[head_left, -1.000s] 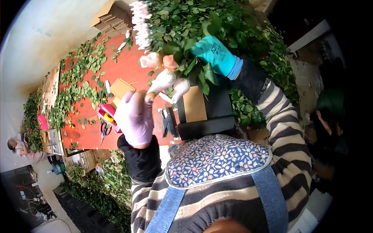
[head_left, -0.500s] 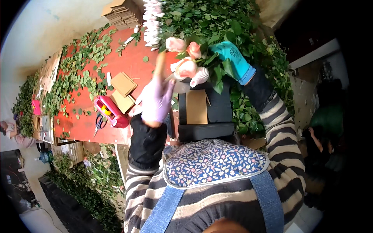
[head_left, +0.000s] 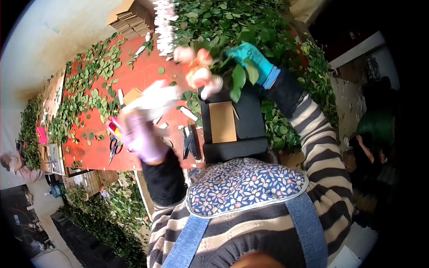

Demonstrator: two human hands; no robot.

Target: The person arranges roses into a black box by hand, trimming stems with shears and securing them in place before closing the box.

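Observation:
My left hand (head_left: 143, 138), in a lavender glove, is smeared by motion over the red table. A blurred bundle of white, ribbed foam net sleeves (head_left: 154, 100) extends from its fingers. My right hand (head_left: 252, 60), in a teal glove, is closed around the leafy stems of several pink and peach roses (head_left: 196, 71). Their blooms point left over the table, and the lowest one wears a white ribbed net sleeve (head_left: 212, 87). Stems inside the right glove are hidden.
Below the roses stands a black stand (head_left: 250, 118) with a cardboard piece (head_left: 222, 123). Black-handled scissors (head_left: 114, 149), a pink tape dispenser (head_left: 114, 127) and a black tool (head_left: 191, 143) lie on the red table (head_left: 138, 76). Rose foliage (head_left: 223, 22) piles behind, beside a white sleeve stack (head_left: 164, 29).
My left hand has moved away from the blooms, left and toward me, carrying the white sleeves. My right hand has shifted slightly left with the roses.

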